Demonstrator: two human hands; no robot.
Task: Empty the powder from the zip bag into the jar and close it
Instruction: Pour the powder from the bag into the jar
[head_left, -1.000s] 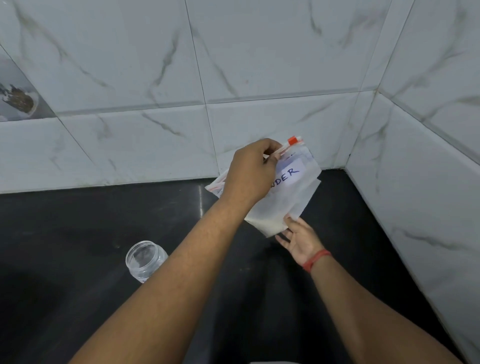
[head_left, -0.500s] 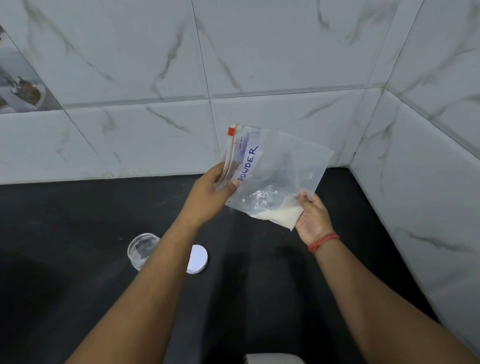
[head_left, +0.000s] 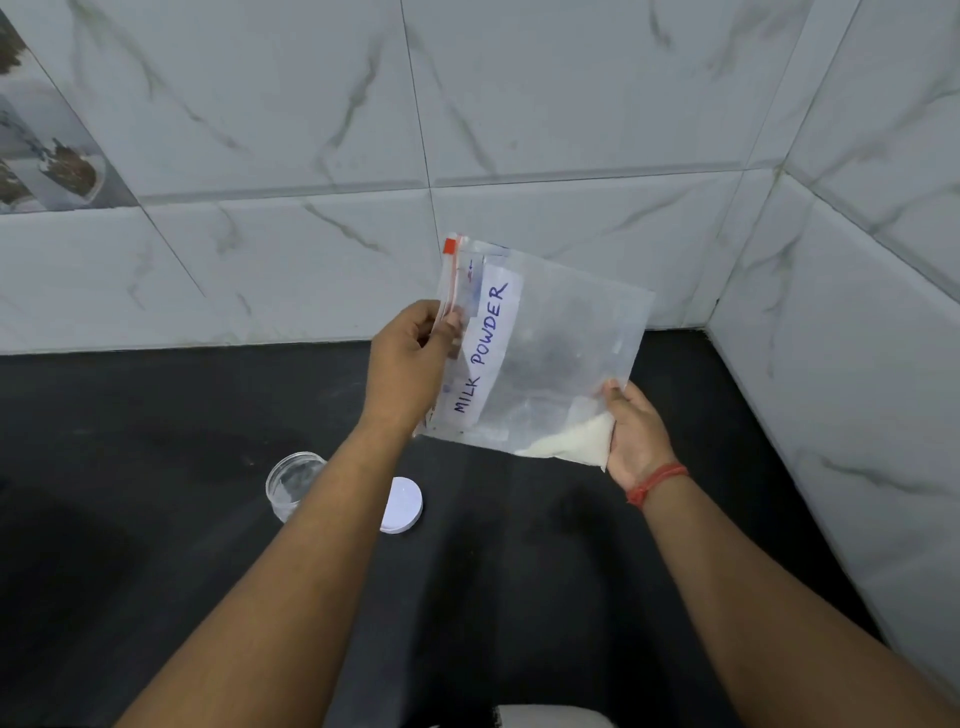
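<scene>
A clear zip bag (head_left: 561, 343) labelled MILK POWDER hangs in the air above the black counter (head_left: 519, 571), turned on its side. White powder has settled in its lower right corner. My left hand (head_left: 410, 364) pinches the bag's red zip edge on the left. My right hand (head_left: 636, 434) grips the powder-filled corner. A small clear jar (head_left: 292, 480) stands open on the counter at the lower left, partly behind my left forearm. Its white lid (head_left: 402, 505) lies flat just right of that forearm.
White marble-tiled walls (head_left: 571, 130) close in the counter at the back and on the right, forming a corner. A white object (head_left: 550, 716) shows at the bottom edge of the frame.
The bag has been turned from upright to sideways, with the zip edge now at the left. My left hand came down and left, uncovering the lid. My right hand moved to the powder corner.
</scene>
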